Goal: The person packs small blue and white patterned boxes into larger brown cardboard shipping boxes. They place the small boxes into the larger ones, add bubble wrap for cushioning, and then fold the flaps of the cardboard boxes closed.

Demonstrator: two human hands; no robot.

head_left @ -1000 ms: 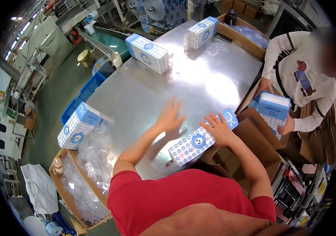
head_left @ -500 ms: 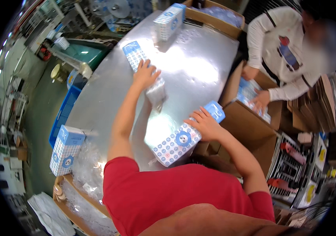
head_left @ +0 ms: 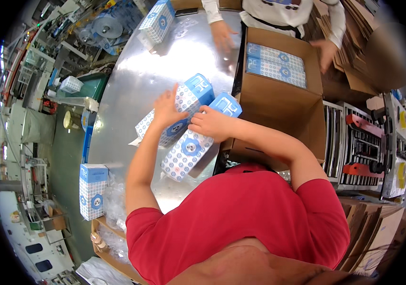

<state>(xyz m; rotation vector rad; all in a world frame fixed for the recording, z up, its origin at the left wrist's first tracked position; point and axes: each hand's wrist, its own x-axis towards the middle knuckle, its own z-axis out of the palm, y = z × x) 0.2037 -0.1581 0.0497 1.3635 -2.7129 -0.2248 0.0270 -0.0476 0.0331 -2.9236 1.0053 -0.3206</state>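
Two long blue-and-white patterned packs lie side by side, slanting across the metal table. My left hand point(head_left: 167, 112) grips the left pack point(head_left: 194, 97), its fingers along the far side and its thumb across the top. Over the upper part of the right pack point(head_left: 184, 154), my right hand point(head_left: 211, 124) is closed, fingertips at its left edge. Both packs rest close to the open cardboard carton point(head_left: 283, 135) at my right. Inside the carton, two similar packs point(head_left: 279, 71) lie flat next to each other at the far end.
A co-worker's hand point(head_left: 222, 36) hovers blurred over the table point(head_left: 127, 85); the other hand point(head_left: 325, 51) is beside the carton. Similar packs stand upright at the far left point(head_left: 157, 21) and near left point(head_left: 93, 190). A box of clear plastic point(head_left: 112, 244) sits lower left, a roller conveyor point(head_left: 355, 142) right.
My view has turned right. The left pack has come beside the right one, with my left hand on it. The co-worker's hands have left the carton, where two packs now show.
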